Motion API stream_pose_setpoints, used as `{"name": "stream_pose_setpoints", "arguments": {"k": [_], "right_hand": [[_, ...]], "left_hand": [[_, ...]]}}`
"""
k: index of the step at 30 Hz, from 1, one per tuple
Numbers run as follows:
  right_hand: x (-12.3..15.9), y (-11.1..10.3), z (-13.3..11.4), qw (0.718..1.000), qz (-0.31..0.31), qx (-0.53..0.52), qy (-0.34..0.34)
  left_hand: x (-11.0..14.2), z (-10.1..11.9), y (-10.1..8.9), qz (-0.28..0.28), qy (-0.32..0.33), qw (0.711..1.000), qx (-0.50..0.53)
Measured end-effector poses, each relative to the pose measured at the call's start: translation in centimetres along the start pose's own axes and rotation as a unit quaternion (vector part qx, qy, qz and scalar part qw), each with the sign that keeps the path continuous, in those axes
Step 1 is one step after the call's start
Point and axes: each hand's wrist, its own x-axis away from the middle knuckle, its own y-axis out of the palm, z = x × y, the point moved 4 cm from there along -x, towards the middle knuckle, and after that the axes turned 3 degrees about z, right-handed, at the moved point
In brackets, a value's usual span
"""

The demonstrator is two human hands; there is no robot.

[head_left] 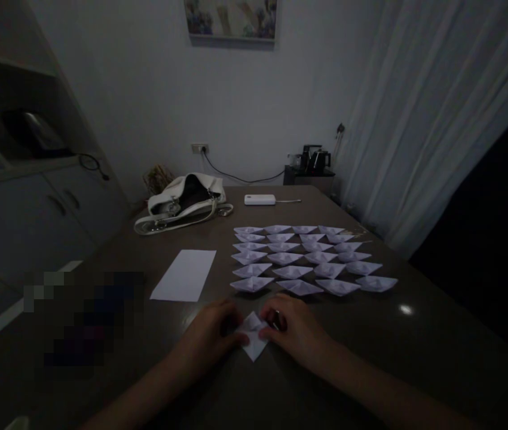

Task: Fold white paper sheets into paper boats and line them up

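A small folded white paper (254, 346), diamond-shaped with one point toward me, is between my hands at the front of the table. My left hand (218, 328) pinches its left corner between thumb and fingers. On the opposite corner, the fingers and thumb of my right hand (296, 328) are closed as well. Just beyond, several folded paper boats (299, 287) stand in rows on the brown table (218, 388). To the left of them lies a flat white sheet of paper (184, 276).
A white handbag (186, 200) rests at the table's far left, and a white power bank (260, 200) with a short cable lies at the far edge. A pixelated patch covers part of the left side. Behind stands a black kettle (319, 160); a pale curtain (397, 119) hangs at right.
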Motion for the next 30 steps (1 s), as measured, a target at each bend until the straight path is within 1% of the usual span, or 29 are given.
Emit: {"name": "stream_pose_setpoints", "arguments": {"k": [5,9,11,15,17,19,22,25,28,30], "right_hand": [[0.1,0.1,0.5,0.999,-0.046,-0.008,0.005],[0.2,0.3,0.8,0.998,-0.064,-0.009,0.018],[0.3,0.4,0.5,0.998,-0.063,-0.009,0.011],[0.5,0.4,-0.3,0.997,-0.069,-0.029,-0.025],[0.5,0.5,-0.5,0.996,-0.073,-0.043,-0.036],[0.5,0.5,-0.4,0.996,-0.074,-0.05,-0.029],[0.4,0.8,0.1,0.996,-0.078,-0.042,-0.008],[0.3,0.9,0.3,0.996,-0.079,-0.031,-0.009],[0.4,0.9,0.0,0.995,-0.083,-0.037,-0.032],[0.6,0.7,-0.5,0.993,-0.091,-0.031,-0.075]], "left_hand": [[-0.2,-0.8,-0.1,-0.031,-0.029,0.999,0.023],[-0.2,-0.5,-0.3,-0.044,-0.022,0.999,0.021],[-0.1,0.0,-0.5,-0.044,0.008,0.999,0.028],[0.4,0.7,-0.6,-0.043,0.1,0.992,0.056],[0.5,0.7,-0.4,-0.042,0.124,0.99,0.06],[0.5,0.5,-0.1,-0.032,0.12,0.991,0.055],[0.3,0.2,0.3,-0.018,0.092,0.995,0.045],[0.4,0.7,0.4,-0.013,0.078,0.996,0.046],[0.8,1.4,0.3,-0.012,0.082,0.996,0.043],[1.1,1.9,0.3,-0.008,0.101,0.994,0.043]]}}
